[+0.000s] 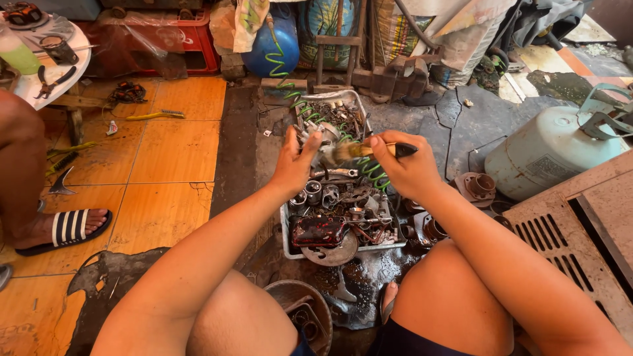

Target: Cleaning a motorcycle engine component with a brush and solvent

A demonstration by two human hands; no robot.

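I squat over a white tray (286,245) full of greasy metal engine parts. My left hand (295,160) grips a silvery metal part (322,140) held above the tray. My right hand (407,166) holds a small paintbrush (373,151) by its dark handle, its pale bristles touching that part. In the tray lie a dark red-stained cover (319,231), a round disc (333,254) and several small cylinders. A green coiled hose (374,173) runs across the tray toward the back.
A pale green gas cylinder (552,150) lies at right beside a slatted metal panel (565,242). A rusty bowl (300,311) sits between my knees. Another person's sandalled foot (64,229) rests at left on orange tiles. Pliers lie on a white table (39,82); a blue tank (271,46) stands behind.
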